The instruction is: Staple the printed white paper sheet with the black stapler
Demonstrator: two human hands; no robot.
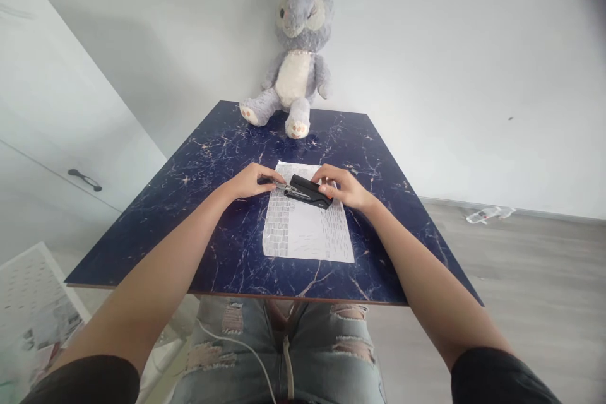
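Observation:
A black stapler (310, 192) lies slantwise over the upper part of a sheet of paper (305, 237) covered in dark writing or print. Its jaws are spread at the left end, where a silvery metal part (283, 186) sticks out. Thumb and fingers of my left hand (252, 180) pinch that metal part. My right hand (344, 187) grips the rear of the stapler from the right, with an orange-red spot showing by the thumb. Whether staples sit inside is too small to make out.
A grey plush rabbit (297, 69) sits at the far edge of the dark blue marbled table (199, 158), against the wall. On the floor to the right lies a clear plastic item (487, 214). A white cabinet with a black handle (85, 180) stands at left.

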